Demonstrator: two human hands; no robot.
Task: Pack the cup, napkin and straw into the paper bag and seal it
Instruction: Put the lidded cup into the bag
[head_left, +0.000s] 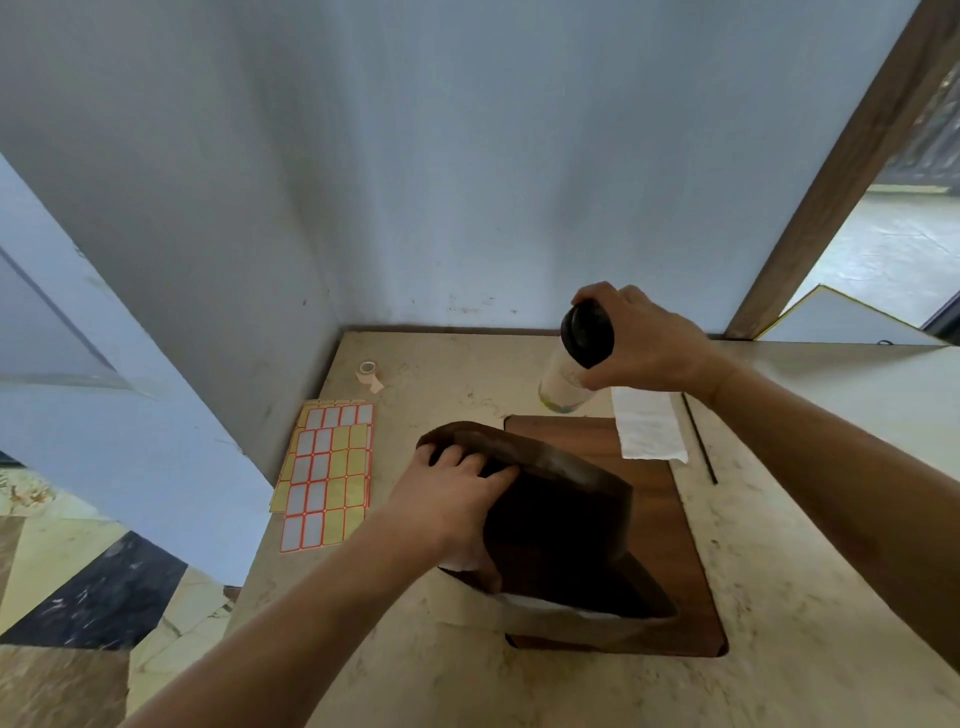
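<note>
Above table: pale cup (566, 382), black-lidded

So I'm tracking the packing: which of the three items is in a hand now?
The cup, gripped at its dark lid by the right hand. The napkin and straw lie untouched on the table.

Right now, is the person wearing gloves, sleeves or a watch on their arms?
No. Both arms are bare as far up as the picture shows. The left hand and the right hand have no gloves, and no rings, watch or bracelet show at the wrists. No sleeve edge comes into view, so what is worn higher up cannot be told.
</note>
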